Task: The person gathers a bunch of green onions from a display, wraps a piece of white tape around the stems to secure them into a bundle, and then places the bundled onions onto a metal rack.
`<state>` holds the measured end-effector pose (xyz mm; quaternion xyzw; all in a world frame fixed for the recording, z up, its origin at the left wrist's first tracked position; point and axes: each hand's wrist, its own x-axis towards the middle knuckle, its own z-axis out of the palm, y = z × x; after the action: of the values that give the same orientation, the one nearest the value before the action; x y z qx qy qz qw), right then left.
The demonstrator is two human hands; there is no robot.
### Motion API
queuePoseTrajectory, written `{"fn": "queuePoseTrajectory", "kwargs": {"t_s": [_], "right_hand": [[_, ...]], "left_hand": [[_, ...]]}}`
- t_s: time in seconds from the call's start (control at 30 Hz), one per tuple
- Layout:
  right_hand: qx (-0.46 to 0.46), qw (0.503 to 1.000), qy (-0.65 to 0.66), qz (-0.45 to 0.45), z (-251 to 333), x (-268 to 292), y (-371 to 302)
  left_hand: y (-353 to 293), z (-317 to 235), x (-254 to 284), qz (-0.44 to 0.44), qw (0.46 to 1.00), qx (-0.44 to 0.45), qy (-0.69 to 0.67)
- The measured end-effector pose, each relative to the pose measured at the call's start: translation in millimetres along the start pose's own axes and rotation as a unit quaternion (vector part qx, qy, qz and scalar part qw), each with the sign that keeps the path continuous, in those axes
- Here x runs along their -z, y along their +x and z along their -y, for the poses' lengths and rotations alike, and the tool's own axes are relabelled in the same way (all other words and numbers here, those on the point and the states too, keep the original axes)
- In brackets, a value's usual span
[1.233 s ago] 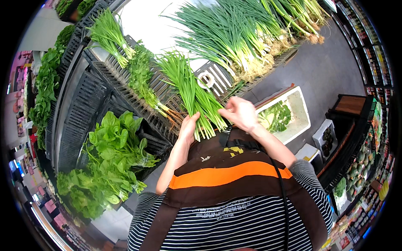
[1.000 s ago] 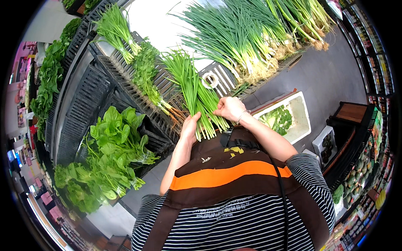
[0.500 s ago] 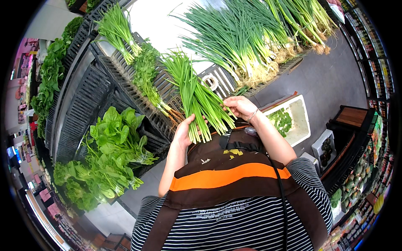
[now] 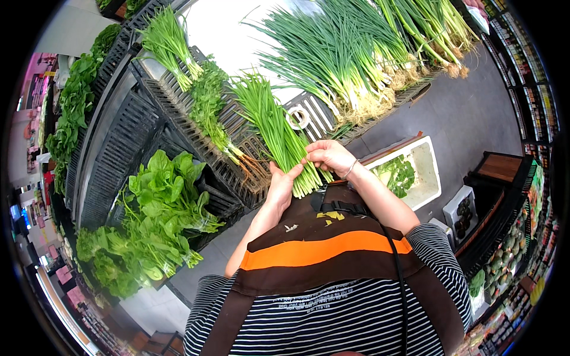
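A bunch of green garlic chives (image 4: 274, 132) lies slantwise in front of me, its cut ends toward my apron. My left hand (image 4: 281, 183) is closed round the lower stems from the left. From the right, my right hand (image 4: 328, 157) grips the same bunch near the cut ends, thumb and fingers bent together. The stems sit closer together between the two hands, and the leaf tips rest over the black slatted crate. Just beyond my right hand, a white tape roll (image 4: 298, 118) lies on the slats.
Coriander (image 4: 209, 110) with reddish roots lies left of the chives, and another chive bunch (image 4: 169, 44) behind it. Spring onions (image 4: 338, 59) cover the back right. Leafy greens (image 4: 157, 202) fill the left side. A white foam box (image 4: 428, 172) holding leaves stands at right.
Both hands have come closer together, the left moving right and the right moving left. The spread chive stems are now gathered into a narrower bunch.
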<state>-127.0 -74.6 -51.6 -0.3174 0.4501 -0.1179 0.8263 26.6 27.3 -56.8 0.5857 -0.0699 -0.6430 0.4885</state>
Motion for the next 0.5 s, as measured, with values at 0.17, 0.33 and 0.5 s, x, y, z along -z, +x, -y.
{"fn": "queuePoseTrajectory", "kwargs": {"t_s": [0.17, 0.33, 0.5], "right_hand": [[0.068, 0.991, -0.108, -0.044, -3, -8, 1], [0.072, 0.991, -0.108, -0.037, -13, -10, 8], [0.088, 0.979, -0.172, -0.064, -16, -12, 8]], "left_hand": [[-16, -12, -2, -0.003, 0.996, 0.011, 0.083], [-29, -17, 5, -0.090, 0.928, -0.088, 0.350], [-17, -26, 2, -0.006, 0.970, -0.045, 0.238]]}}
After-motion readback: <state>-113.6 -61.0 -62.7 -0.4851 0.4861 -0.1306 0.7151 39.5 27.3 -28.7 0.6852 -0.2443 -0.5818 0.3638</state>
